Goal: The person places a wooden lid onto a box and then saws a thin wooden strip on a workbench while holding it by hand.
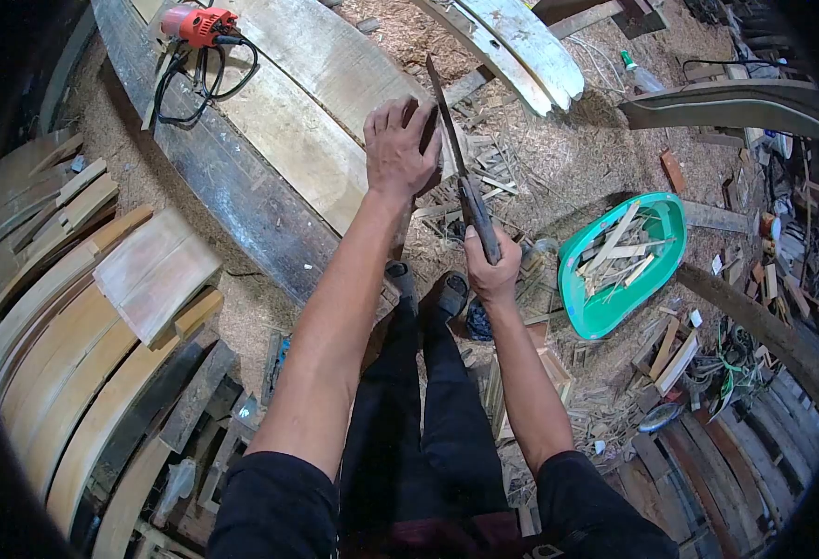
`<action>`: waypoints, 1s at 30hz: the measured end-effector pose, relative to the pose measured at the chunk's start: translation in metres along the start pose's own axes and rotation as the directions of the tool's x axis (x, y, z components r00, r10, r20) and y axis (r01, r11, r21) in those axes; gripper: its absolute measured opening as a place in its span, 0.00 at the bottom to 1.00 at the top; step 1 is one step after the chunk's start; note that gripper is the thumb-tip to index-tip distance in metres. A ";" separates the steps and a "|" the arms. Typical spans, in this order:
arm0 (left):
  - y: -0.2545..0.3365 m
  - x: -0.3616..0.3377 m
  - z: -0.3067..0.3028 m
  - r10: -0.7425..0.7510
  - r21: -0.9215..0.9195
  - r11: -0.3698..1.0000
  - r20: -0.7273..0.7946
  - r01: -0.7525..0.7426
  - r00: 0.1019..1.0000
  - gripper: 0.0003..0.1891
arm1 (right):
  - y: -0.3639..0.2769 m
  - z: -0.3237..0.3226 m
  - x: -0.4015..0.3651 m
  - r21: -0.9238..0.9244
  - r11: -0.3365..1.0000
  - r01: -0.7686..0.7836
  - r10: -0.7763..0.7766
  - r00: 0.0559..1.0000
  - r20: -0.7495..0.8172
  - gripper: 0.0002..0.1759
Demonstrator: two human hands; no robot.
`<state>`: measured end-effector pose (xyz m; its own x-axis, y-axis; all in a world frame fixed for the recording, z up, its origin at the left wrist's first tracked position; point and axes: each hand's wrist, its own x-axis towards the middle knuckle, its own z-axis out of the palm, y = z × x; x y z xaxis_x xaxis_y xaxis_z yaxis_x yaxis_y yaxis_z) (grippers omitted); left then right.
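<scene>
My right hand (pixel 493 265) is closed around the dark handle of a machete (pixel 444 112), its long narrow blade slanting up and away. Left of the blade, my left hand (pixel 398 154) is curled over a narrow dark piece of wood (pixel 425 129) at the near end of the wide planks (pixel 288 140); the palm hides most of that piece. The thumb lies on the side facing the blade. Wood chips and slivers (pixel 493 172) litter the floor just beyond the machete handle.
A red power tool (pixel 200 26) with a black cord lies on the planks. To the right, a green tub (pixel 605 321) holds wood scraps. Curved boards (pixel 74 345) are stacked at left. A white-topped board (pixel 531 47) and a plastic bottle (pixel 645 79) lie ahead on sawdust.
</scene>
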<state>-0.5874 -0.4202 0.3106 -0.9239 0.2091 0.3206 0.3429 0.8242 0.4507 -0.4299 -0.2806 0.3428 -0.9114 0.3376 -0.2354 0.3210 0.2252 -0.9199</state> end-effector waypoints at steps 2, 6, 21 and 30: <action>0.001 0.001 -0.001 0.000 0.007 1.000 -0.002 0.000 1.000 0.23 | -0.003 -0.002 0.003 -0.010 1.000 0.006 -0.006 1.000 0.001 0.10; -0.005 -0.001 0.002 0.010 0.001 1.000 0.002 -0.010 1.000 0.25 | -0.011 -0.001 0.022 0.007 1.000 -0.023 0.023 0.999 0.037 0.09; 0.004 0.001 -0.003 -0.013 0.023 1.000 0.052 0.012 0.999 0.28 | -0.031 -0.003 0.028 -0.027 1.000 0.001 -0.001 1.000 0.018 0.12; 0.004 0.001 -0.003 -0.008 0.018 1.000 0.039 0.007 0.999 0.24 | -0.012 0.000 0.045 -0.047 0.999 0.002 0.001 0.998 0.059 0.11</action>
<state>-0.5867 -0.4178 0.3154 -0.9325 0.2229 0.2840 0.3330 0.8351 0.4379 -0.4750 -0.2683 0.3430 -0.9246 0.2833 -0.2547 0.3314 0.2686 -0.9044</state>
